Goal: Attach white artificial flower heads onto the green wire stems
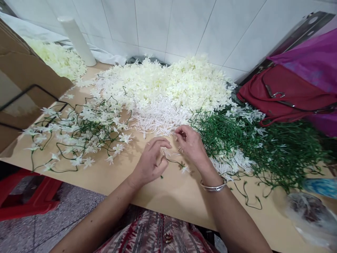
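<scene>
Thumb and fingers of my left hand (152, 160) curl toward each other over the table; whatever is between them is too small to make out. A thin green stem (173, 161) with a white flower (185, 169) at its end runs from beside that hand. My right hand (191, 142) is pinched at the edge of the white stick-like pieces (160, 116), its fingertips hiding what they hold. Behind them lies a large heap of cream flowers (195, 82). Green stems (221, 130) are piled right of my right hand. Flowers joined to green stems (89, 130) spread at the left.
A cardboard box (28, 70) and black wire frame (34, 86) stand left, near a white cylinder (77, 42). A red bag (289, 88) sits at the right. A plastic bag (310, 214) lies at the lower right, and a red stool (28, 196) is below the table (168, 207).
</scene>
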Tool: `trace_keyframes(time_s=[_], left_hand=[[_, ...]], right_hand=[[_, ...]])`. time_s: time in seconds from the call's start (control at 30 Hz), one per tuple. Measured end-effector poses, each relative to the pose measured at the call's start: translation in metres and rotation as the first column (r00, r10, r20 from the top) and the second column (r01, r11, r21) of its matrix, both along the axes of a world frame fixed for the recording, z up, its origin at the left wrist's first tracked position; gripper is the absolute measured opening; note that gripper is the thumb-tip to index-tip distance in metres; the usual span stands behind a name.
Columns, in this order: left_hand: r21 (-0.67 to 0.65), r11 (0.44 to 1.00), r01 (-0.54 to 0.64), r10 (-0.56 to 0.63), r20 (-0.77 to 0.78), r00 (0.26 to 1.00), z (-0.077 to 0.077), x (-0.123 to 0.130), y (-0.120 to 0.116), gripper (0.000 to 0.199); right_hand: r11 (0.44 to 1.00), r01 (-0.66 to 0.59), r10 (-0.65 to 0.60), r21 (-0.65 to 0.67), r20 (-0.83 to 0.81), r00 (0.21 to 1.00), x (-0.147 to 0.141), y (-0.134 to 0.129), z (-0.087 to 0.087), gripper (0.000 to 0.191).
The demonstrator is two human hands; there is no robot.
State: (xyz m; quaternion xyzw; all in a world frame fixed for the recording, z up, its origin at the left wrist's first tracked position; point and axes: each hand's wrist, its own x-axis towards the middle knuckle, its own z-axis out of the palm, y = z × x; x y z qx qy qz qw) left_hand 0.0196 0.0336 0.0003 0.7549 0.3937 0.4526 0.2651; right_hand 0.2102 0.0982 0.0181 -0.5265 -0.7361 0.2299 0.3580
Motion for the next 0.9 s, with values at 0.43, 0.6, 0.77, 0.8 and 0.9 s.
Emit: trace_keyframes(time_s=[0.43,0.6,0.77,0.8,0.9], left_hand=[[0.109,0.888,-0.446,0.448,0.007,0.894,0.006,0.0,0.085,0.04],[0.182,0.749,-0.637,0.646,0.009,0.763,0.015,-0.001,0.144,0.054],[0.075,0.667,-0.742,0.738,-0.21,0.642,0.044,-0.006,0.2,0.093],[0.038,0.67,-0.741,0.723,-0.26,0.64,0.049,-0.007,0.209,0.099],[-0.04,0.701,-0.712,0.652,-0.368,0.663,0.058,-0.012,0.228,0.086]], right_hand=[[1.0,-0.026,0.028,0.01,-0.243,0.97,-0.012,0.002,-0.016,0.009],[0.999,-0.031,0.025,-0.018,-0.262,0.965,-0.012,0.003,-0.021,0.012],[0.997,-0.043,0.056,0.061,-0.243,0.968,-0.015,0.007,-0.025,0.016],[0.996,-0.045,0.062,0.078,-0.236,0.97,-0.016,0.008,-0.025,0.017],[0.992,-0.044,0.069,0.119,-0.216,0.974,-0.016,0.01,-0.025,0.02]])
